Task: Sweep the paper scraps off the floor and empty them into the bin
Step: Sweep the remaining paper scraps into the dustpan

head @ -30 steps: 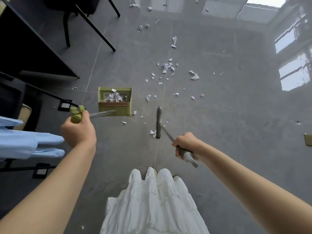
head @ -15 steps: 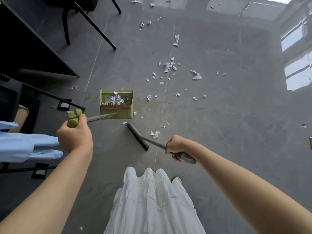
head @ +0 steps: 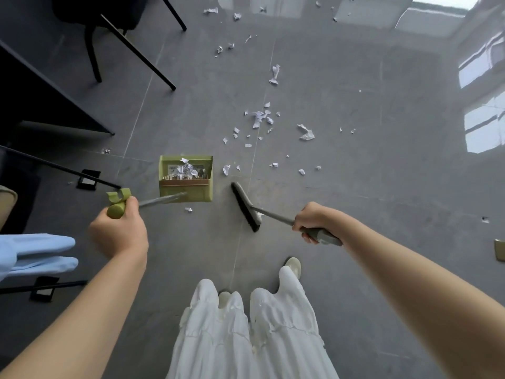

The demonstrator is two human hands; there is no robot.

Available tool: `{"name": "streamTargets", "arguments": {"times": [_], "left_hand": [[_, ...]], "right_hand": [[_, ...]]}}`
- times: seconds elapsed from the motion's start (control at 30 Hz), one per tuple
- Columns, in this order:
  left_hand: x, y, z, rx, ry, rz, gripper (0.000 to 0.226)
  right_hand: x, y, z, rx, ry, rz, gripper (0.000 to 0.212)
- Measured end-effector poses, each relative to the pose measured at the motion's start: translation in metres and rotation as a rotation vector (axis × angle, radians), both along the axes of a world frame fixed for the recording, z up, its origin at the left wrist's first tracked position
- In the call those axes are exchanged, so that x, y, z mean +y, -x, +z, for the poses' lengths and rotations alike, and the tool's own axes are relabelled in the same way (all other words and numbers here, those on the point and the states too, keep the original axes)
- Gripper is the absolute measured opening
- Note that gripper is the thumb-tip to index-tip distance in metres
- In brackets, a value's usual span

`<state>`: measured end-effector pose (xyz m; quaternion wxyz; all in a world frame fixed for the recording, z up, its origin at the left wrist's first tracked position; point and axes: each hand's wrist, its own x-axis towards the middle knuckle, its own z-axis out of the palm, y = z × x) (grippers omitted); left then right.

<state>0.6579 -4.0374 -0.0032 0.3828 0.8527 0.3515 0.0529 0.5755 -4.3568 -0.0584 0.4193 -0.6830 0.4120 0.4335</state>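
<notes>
Your left hand (head: 119,233) grips the green dustpan's (head: 185,177) handle; the pan sits on the grey floor (head: 369,201) holding paper. Your right hand (head: 311,221) clenches the broom (head: 245,206) just right of it. Paper scraps (head: 258,119) lie scattered beyond.

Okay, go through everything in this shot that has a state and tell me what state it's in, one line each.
left hand: grips the dustpan's green handle.
right hand: grips the broom handle.
dustpan: upright, holding a heap of paper scraps.
broom: head beside the dustpan, to its right.
paper scraps: many scattered on the floor beyond the dustpan.
</notes>
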Motion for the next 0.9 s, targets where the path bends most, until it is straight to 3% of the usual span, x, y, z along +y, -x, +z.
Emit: {"name": "streamTargets", "arguments": {"times": [0.27, 0.47, 0.67, 0.8, 0.9], "left_hand": [[-0.102, 0.006, 0.002, -0.02, -0.007, 0.038, 0.028], [-0.148, 0.005, 0.004, -0.031, 0.058, 0.126, 0.025], [-0.177, -0.006, 0.002, -0.06, 0.061, 0.093, 0.028], [-0.191, -0.031, 0.002, -0.061, 0.064, 0.06, 0.025], [-0.196, -0.053, -0.001, -0.058, 0.068, 0.075, 0.036]], "right_hand": [[-0.123, -0.003, 0.007, -0.027, 0.085, -0.038, 0.015], [-0.161, -0.01, 0.015, -0.099, 0.161, -0.001, 0.006], [-0.181, -0.024, 0.029, -0.09, 0.026, -0.05, 0.008], [-0.179, -0.043, 0.005, -0.085, -0.102, -0.18, 0.013], [-0.173, -0.061, -0.011, -0.086, -0.214, -0.285, 0.016]]}}
